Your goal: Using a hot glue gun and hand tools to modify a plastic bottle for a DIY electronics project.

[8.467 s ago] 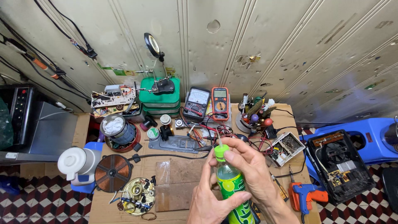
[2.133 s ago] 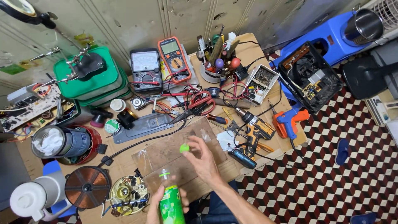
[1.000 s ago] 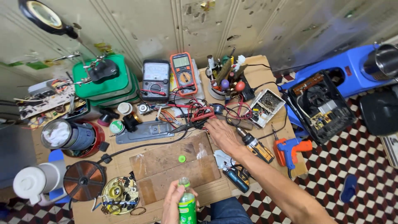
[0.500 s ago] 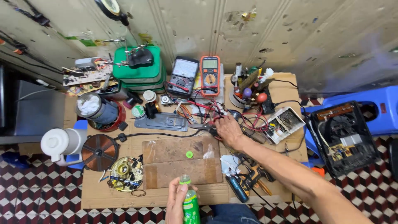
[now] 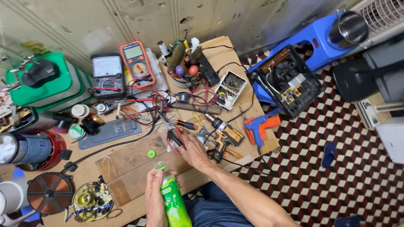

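Green plastic bottle (image 5: 174, 201), uncapped, stands upright near the lower edge of the view, at the front of a cluttered wooden surface (image 5: 126, 162). The left hand (image 5: 155, 197) wraps around the bottle's left side, its fingers (image 5: 156, 178) curled and pressed against the plastic just below the open neck, so the bottle sits inside the grip. Its small green cap (image 5: 151, 154) lies loose on the surface, just beyond the bottle and apart from both hands. The right hand (image 5: 194, 151) reaches forward across the surface, well clear of the bottle, and rests on a pair of red-handled pliers (image 5: 173, 138); its fingers (image 5: 184, 141) are bent over the handles, but whether they actually close around them cannot be told from this angle. Just to the right of that hand lie a black and yellow cordless drill (image 5: 225, 136) and, farther right, an orange and blue glue gun (image 5: 261, 126). Toward the back of the surface sit an orange multimeter (image 5: 136, 63), a black analogue meter (image 5: 107, 72) beside it, and a tangle of red wires (image 5: 155, 98). A green plastic case (image 5: 42, 84) sits at the far left. At the front left is a round copper coil (image 5: 49, 192). Off the surface, on the right, an opened black appliance (image 5: 290, 80) rests on a blue stool (image 5: 311, 46) above a checkered floor (image 5: 320, 180).
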